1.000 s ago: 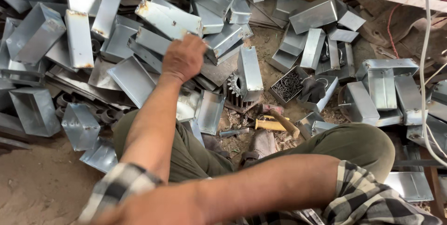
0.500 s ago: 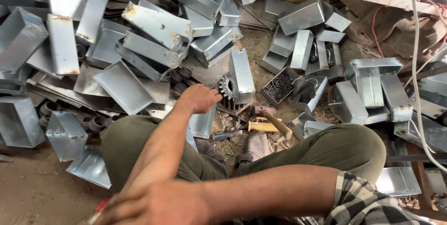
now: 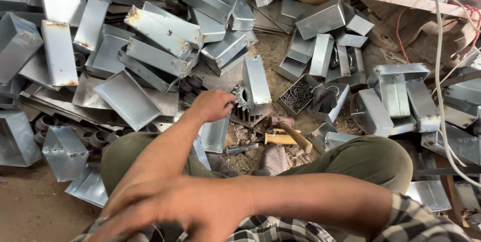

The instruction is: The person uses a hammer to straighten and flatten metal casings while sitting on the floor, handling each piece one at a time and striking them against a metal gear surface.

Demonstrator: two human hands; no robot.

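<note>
1. Left hand point(image 3: 213, 105): 1 s ago it was up at 12 o'clock, on a long rust-cornered box point(image 3: 160, 30) on top of the pile. Half a sec ago it had let go and was already drawing back. It's now pulled in to centre frame.
2. That box stays where it was put, lying on the heap at approx 11 o'clock from the hand and well apart from it. So the putting-down looks done, and the hand has come back without it.
3. Left grip: fingers curled under, knuckles toward the cam. I see nothing in it, but the palm side is hidden, so I can't tell for sure if it's empty.
4. Nearest things to the left hand: a toothed gear point(image 3: 240, 97) just beside it at 3 o'clock, and behind the gear an upright sheet-metal box point(image 3: 256, 84). Hand vs gear could be touching or a hair apart; the view is too poor to say.
5. Right hand point(image 3: 170, 212): the forearm crosses the frame low, w/ the hand at 7 o'clock and motion-blurred. Grip is spread open and holds nothing. It sits over the left forearm.
6. Also around: a wooden-handled hammer point(image 3: 295, 136) on the floor point(image 3: 30, 207) at 4 o'clock from the left hand, a small box of dark screws point(image 3: 296, 95) at 3 o'clock past the gear, and a flat tray point(image 3: 128, 99) at 9 o'clock.
</note>
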